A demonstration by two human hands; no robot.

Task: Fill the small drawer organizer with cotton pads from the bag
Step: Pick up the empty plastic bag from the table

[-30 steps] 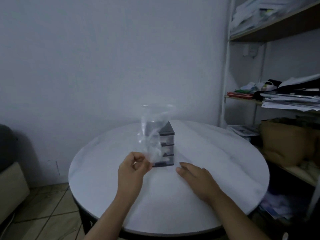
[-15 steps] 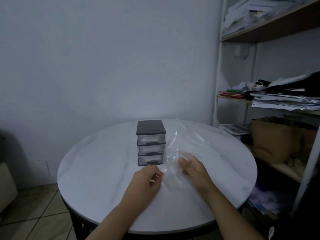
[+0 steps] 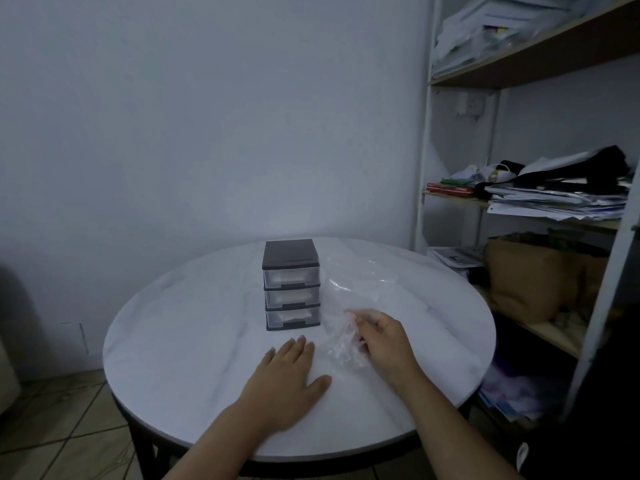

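A small drawer organizer (image 3: pixel 291 284) with a dark top and three clear drawers stands on the round white table (image 3: pixel 194 327). All three drawers are pushed in and show white contents. A clear plastic bag (image 3: pixel 349 299) lies crumpled on the table just right of the organizer. My right hand (image 3: pixel 382 337) grips the near end of the bag. Flat on the tabletop in front of the organizer rests my left hand (image 3: pixel 287 375), fingers straight, holding nothing.
A shelf unit (image 3: pixel 540 209) stacked with papers, cloth and a brown bag (image 3: pixel 533 282) stands close to the table's right side. A plain wall is behind the table. Tiled floor (image 3: pixel 52 427) shows at the lower left.
The bag was held up in front of the organizer by my left hand, then came down to the table on the right. My left hand let go and now lies flat; my right hand took the bag.
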